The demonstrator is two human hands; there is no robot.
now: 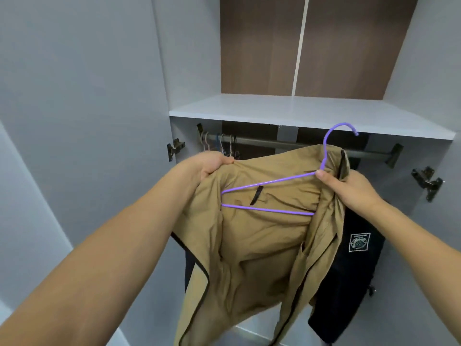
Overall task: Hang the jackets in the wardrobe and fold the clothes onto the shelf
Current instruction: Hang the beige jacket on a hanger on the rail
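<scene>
My left hand (212, 166) grips the tan jacket (262, 245) at its shoulder; my right hand (349, 188) pinches the purple hanger (269, 182) and collar. The jacket hangs open before the rail (287, 143), under the shelf (299, 111), beside a black jacket (349, 270).

The jacket (262, 236) in my hands is matt tan cloth, creased. My hanger (272, 193) looks like smooth purple-coated wire. The shelf (299, 111) is matt white laminate; the rail (274, 143) seems dark metal.
</scene>
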